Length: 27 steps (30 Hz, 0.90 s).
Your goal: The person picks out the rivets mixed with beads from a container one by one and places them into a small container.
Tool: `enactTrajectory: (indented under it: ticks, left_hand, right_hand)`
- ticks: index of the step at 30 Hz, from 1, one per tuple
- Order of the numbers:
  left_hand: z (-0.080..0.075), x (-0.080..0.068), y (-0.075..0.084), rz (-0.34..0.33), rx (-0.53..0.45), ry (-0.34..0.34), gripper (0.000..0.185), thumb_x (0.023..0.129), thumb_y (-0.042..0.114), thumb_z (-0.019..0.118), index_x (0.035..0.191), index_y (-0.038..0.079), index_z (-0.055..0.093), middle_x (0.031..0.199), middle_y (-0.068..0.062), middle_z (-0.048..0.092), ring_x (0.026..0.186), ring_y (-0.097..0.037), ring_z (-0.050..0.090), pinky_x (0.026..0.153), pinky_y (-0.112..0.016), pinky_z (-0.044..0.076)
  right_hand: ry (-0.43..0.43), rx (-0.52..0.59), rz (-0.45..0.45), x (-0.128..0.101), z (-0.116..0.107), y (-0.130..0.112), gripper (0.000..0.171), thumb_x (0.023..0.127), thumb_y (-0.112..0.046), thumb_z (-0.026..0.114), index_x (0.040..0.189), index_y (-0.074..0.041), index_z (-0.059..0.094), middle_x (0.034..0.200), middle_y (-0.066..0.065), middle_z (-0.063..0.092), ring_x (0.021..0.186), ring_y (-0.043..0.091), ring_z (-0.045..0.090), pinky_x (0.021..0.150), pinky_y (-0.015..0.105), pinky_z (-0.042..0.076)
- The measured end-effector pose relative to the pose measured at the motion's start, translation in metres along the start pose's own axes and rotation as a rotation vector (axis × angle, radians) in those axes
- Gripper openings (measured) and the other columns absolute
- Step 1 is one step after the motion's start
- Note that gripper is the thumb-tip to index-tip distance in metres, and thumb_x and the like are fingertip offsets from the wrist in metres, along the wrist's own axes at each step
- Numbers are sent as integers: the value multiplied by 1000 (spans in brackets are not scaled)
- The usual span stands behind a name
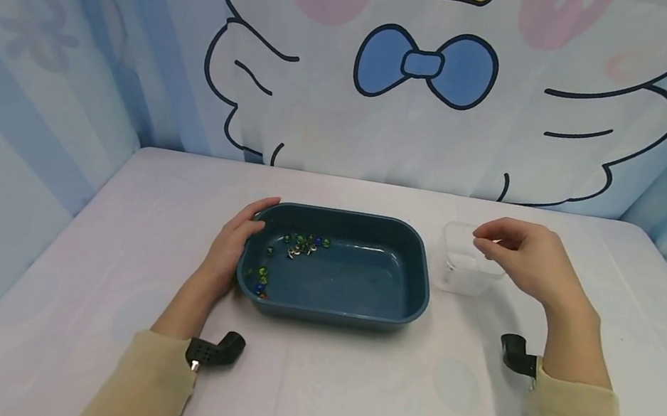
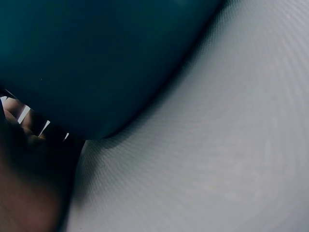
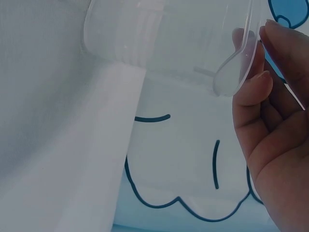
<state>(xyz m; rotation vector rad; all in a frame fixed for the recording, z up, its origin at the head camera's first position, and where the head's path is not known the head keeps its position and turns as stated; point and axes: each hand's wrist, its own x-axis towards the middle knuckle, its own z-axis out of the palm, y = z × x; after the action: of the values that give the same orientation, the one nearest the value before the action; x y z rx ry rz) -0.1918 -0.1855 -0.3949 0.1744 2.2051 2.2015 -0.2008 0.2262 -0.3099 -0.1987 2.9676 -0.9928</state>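
A dark teal rectangular tray point(image 1: 343, 317) stands on the table. My left hand point(image 1: 229, 246) grips its left end, thumb at the rim, fingers along the outside. In the left wrist view the tray's outer wall fills the upper left, with the hand in shadow beside it. Inside lie several small glossy marbles point(image 1: 263, 275), green and blue, and a cluster of shiny metallic pieces point(image 1: 296, 251). My right hand point(image 1: 523, 258) hovers over the rim of a clear plastic box point(image 1: 465, 281). Its thumb and forefinger are slightly apart, with nothing visible between them.
A pale cloth covers the table point(image 1: 356, 405). Behind it hangs a printed curtain point(image 1: 412, 133) with a blue bow tie. The clear box stands just right of the tray, a small gap between them. Black wrist cameras point(image 1: 218, 349) sit at both cuffs.
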Motion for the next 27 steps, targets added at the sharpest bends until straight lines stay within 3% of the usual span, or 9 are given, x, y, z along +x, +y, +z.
enactTrajectory:
  ticks: [17,27]
  left_hand:
    - [0,0,0,-5,28,7,51,103,12,33,152,13,45,156,-4,39,144,-18,30,117,-40,22]
    - [1,0,1,-13,30,25,51,103,12,33,152,13,45,156,-4,40,144,-18,31,117,-40,23]
  right_hand:
    - [49,31,-42,-2,3,-6,35,100,-31,63,124,-7,67,110,15,67,96,29,59,79,44,46]
    - [81,44,-109,-2,4,-19,32,100,-29,64,122,-7,68,106,12,69,92,27,60,77,41,47]
